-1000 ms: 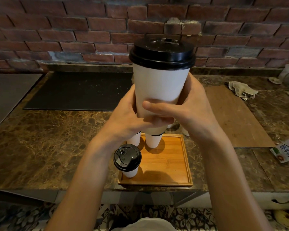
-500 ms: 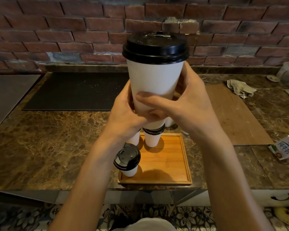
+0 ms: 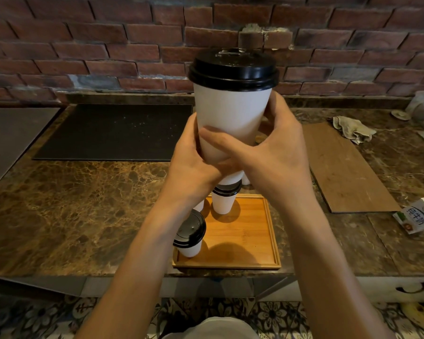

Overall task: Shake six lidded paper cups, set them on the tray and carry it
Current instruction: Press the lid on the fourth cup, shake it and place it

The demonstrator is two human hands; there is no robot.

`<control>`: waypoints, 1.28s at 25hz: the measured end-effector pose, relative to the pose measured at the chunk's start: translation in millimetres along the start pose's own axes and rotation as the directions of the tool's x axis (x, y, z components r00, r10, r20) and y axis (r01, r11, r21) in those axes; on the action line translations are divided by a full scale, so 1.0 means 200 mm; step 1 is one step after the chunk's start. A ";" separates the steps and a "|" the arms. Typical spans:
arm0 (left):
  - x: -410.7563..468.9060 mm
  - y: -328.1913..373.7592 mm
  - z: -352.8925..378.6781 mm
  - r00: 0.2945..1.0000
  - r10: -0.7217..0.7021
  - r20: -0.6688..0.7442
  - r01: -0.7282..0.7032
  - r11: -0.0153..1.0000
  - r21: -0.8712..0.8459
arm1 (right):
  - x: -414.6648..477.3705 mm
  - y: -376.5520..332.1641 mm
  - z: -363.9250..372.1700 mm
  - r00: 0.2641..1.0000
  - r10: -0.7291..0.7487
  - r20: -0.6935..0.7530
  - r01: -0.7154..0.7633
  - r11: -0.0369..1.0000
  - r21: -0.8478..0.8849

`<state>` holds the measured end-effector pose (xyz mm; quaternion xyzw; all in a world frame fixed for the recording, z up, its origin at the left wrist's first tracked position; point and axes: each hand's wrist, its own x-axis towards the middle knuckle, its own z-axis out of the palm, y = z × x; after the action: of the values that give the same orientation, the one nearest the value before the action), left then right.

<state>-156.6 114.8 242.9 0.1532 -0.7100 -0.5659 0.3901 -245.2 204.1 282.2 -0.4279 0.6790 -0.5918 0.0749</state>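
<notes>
One black-lidded white paper cup (image 3: pixel 230 111) hangs upright above the square wooden tray (image 3: pixel 247 243), left hand (image 3: pixel 194 165) curled round it at nine o'clock, right hand (image 3: pixel 279 157) at three.

Dim, warm light; cups cast soft shadows on the tray (image 3: pixel 267 231); edges bow.

A red brick wall (image 3: pixel 83 33) rose behind a brown marble counter (image 3: pixel 71 204). A black mat (image 3: pixel 113 133) and a wooden board (image 3: pixel 340 167) lay on it. Floral tiles (image 3: pixel 267 314) covered the floor below.
</notes>
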 end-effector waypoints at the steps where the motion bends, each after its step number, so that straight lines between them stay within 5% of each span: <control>1: 0.00 0.00 -0.01 0.999 -0.005 0.035 0.005 1.000 0.003 | 0.01 0.00 -0.01 1.000 -0.006 0.005 0.006 1.000 0.002; 21: -0.02 0.03 -0.12 0.912 -0.131 0.389 0.194 0.973 -0.126 | 0.03 0.05 -0.13 0.933 -0.105 0.345 0.006 0.961 0.277; 32: -0.03 0.02 -0.06 0.980 -0.115 0.162 0.129 0.989 -0.077 | 0.02 0.03 -0.09 0.960 -0.054 0.276 0.000 0.982 0.191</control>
<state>-143.0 111.8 244.6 0.1343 -0.7025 -0.6293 0.3038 -262.1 214.5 283.9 -0.5074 0.5965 -0.5880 0.2025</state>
